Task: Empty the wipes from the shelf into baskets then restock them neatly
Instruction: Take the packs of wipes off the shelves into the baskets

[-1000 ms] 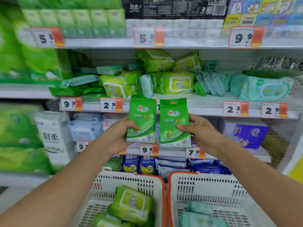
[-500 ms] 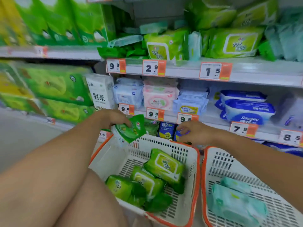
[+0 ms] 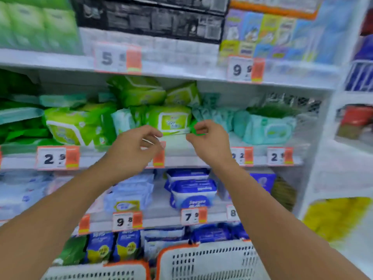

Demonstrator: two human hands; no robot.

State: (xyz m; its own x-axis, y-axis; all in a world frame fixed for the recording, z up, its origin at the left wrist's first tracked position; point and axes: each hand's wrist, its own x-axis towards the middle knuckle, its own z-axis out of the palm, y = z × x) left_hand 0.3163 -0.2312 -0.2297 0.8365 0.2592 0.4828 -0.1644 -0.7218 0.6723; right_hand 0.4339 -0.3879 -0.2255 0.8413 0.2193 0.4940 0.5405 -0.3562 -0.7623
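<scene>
Green and teal wipes packs are heaped on the middle shelf (image 3: 201, 160). My left hand (image 3: 135, 148) is raised to it with fingers curled, fingertips at the lower left corner of a lime-green wipes pack (image 3: 171, 120). Blur hides whether it grips the pack. My right hand (image 3: 210, 140) pinches a small dark-green wipes pack (image 3: 196, 129) beside the lime one. Teal wipes packs (image 3: 268, 128) lie further right on the same shelf. Two white baskets with orange rims stand below: the left basket (image 3: 96, 270) and the right basket (image 3: 212, 259); their contents are out of view.
Price tags line each shelf edge. Blue and white wipes packs (image 3: 191, 193) fill the shelf under my arms. Green and black tissue boxes (image 3: 149, 19) sit on the top shelf. A white rack upright (image 3: 331, 118) closes the shelf on the right.
Both hands have risen from the left basket to the middle shelf. The green packs they held earlier are gone from them. The view has tilted up from the baskets.
</scene>
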